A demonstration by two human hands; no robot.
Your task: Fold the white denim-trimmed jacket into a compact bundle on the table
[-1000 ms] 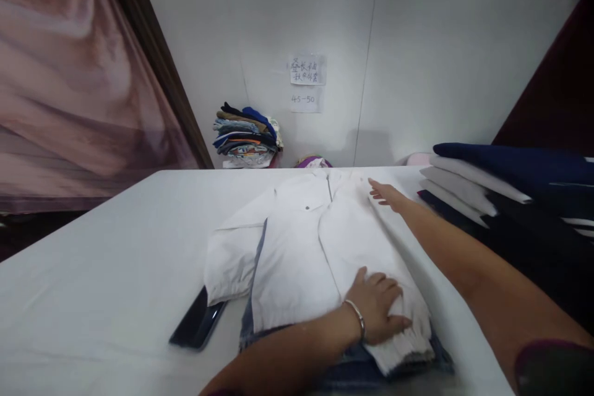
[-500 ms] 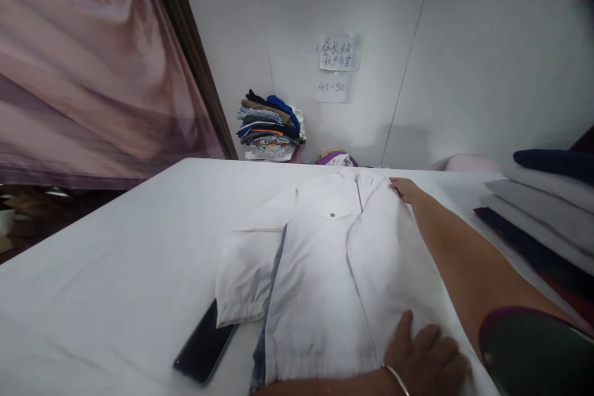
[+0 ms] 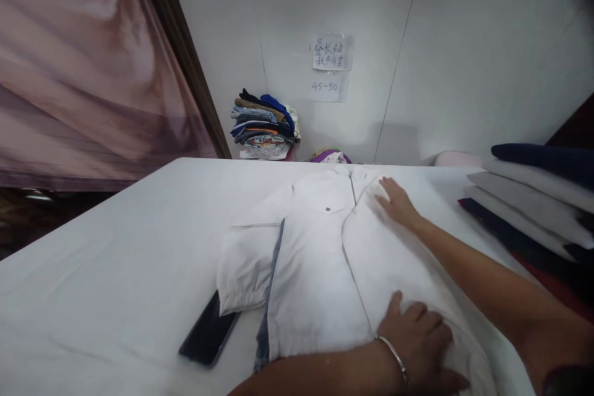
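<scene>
A white zip-front jacket [image 3: 315,272] lies spread on the white table, collar at the far end, with a grey-blue strip along its left side. Its left-lying sleeve [image 3: 245,266] ends in an elastic cuff that overlaps a black phone [image 3: 208,334]. My left hand [image 3: 420,343], with a silver bangle at the wrist, reaches across the hem and rests on the jacket's lower right part, fingers apart. Up at the right shoulder, my right hand [image 3: 394,201] lies on the fabric with its fingers spread. The right-side sleeve cannot be made out clearly.
At right stands a stack of folded clothes [image 3: 533,198] close to my right arm. Another clothes pile [image 3: 266,124] sits beyond the table's far edge, by the wall. Handwritten paper signs [image 3: 330,68] hang above, and a pink curtain [image 3: 93,62] drapes at left.
My right hand has gone from gripping the jacket's shoulder edge to lying spread on the fabric, slightly further in. My left hand stays low on the jacket, shifted slightly. The view has tilted slightly.
</scene>
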